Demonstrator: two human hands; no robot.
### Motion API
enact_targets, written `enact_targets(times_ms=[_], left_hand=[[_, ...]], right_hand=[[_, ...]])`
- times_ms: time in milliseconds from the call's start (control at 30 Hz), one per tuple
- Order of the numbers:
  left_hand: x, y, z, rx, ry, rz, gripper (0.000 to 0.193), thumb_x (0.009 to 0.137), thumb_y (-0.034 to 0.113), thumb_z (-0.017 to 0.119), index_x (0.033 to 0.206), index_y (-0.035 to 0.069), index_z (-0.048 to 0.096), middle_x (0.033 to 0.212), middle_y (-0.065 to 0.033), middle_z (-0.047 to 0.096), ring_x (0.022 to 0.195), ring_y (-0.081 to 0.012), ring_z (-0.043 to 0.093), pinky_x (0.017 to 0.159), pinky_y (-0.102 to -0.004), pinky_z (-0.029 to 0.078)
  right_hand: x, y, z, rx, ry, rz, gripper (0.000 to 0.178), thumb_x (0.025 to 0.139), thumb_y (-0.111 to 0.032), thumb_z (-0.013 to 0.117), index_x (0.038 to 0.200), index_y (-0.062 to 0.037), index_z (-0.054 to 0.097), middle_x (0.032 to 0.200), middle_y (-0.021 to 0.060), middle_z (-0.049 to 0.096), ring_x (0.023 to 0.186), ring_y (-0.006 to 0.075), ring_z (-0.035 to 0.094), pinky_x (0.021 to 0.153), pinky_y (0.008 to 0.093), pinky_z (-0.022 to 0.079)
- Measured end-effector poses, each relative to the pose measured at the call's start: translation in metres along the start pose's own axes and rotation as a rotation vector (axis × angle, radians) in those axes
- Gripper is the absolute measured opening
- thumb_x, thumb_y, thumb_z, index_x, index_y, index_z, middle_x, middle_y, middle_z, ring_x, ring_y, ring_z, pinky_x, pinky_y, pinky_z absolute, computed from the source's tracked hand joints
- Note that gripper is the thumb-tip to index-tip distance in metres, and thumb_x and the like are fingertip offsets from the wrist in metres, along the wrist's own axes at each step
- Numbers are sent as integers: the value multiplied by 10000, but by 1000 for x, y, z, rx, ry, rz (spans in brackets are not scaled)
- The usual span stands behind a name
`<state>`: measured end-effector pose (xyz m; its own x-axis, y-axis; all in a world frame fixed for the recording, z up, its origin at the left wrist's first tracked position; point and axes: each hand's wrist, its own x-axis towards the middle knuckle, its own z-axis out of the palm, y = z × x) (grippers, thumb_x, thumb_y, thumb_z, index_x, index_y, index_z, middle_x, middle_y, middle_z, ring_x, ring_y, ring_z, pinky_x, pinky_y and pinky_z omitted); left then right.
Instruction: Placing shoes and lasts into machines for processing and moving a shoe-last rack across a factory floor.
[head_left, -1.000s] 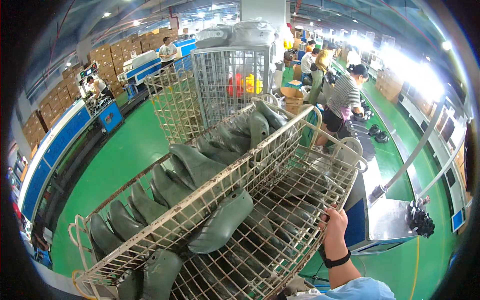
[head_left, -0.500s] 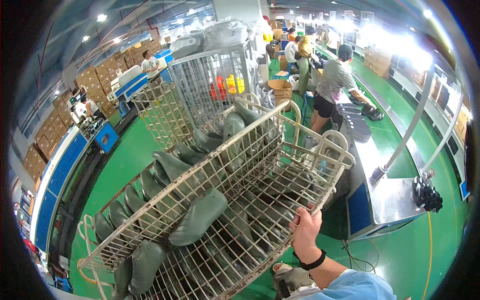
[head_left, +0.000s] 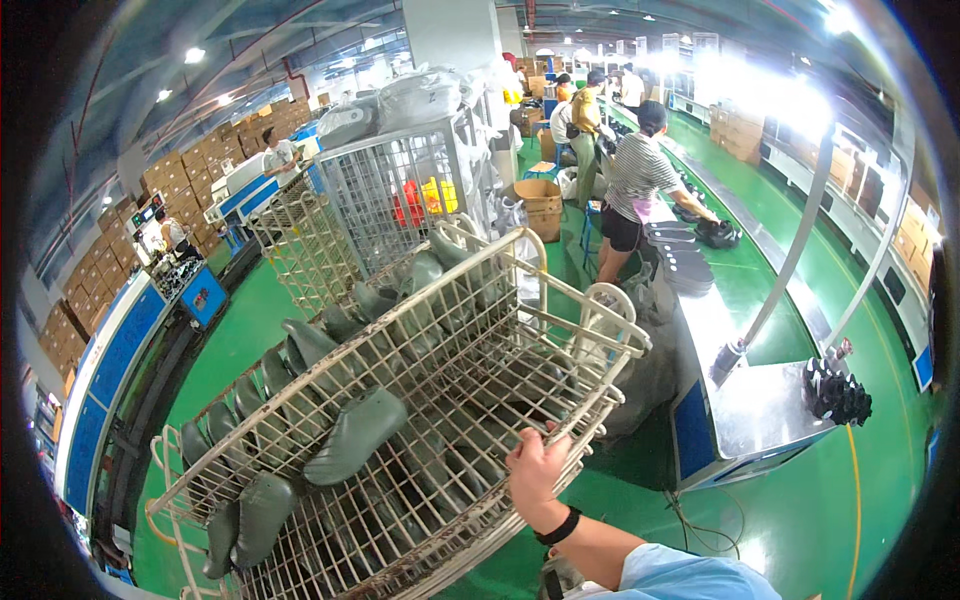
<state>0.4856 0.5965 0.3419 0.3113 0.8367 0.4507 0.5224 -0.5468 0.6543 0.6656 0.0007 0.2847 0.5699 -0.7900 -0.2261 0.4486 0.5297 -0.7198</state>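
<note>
Above one black wristband (head_left: 560,526), the right hand (head_left: 534,470) grips one wire rack (head_left: 470,525); left hand unseen.

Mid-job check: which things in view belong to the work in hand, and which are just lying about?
In hand:
- wire cart, its rim gripped by the right hand
- dark green shoe lasts on the cart

Lying about:
- grey mesh cage
- brown carton
- metal bench
- clustered black items at the bench's end

right sleeve (head_left: 690,575): light blue, plain | wristband (head_left: 559,526): black, narrow
</note>
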Motion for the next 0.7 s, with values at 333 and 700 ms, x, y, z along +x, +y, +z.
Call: enact_targets(times_ms=[333, 700], left_hand=[[-18, 6, -13, -493, -163, -279, 507, 1087, 340, 425, 1390, -38, 574, 1362, -244, 609, 1163, -376, 622, 966, -438, 518], [-48, -110, -30, -53, -98, -95, 504, 1074, 375, 498, 1367, -32, 551, 1162, -211, 671, 976, -308, 640, 778, -408, 539]], right_hand=[[3, 1, 11, 29, -31, 49, 340, 970, -30, 591, 1218, -97, 370, 885, 53, 566, 559, 115, 485, 464, 281, 413], [68, -38, 4, -448, 30, -101, 152, 890, -79, 670, 998, -59, 563, 711, 4, 484, 523, 120, 453, 430, 285, 373]])
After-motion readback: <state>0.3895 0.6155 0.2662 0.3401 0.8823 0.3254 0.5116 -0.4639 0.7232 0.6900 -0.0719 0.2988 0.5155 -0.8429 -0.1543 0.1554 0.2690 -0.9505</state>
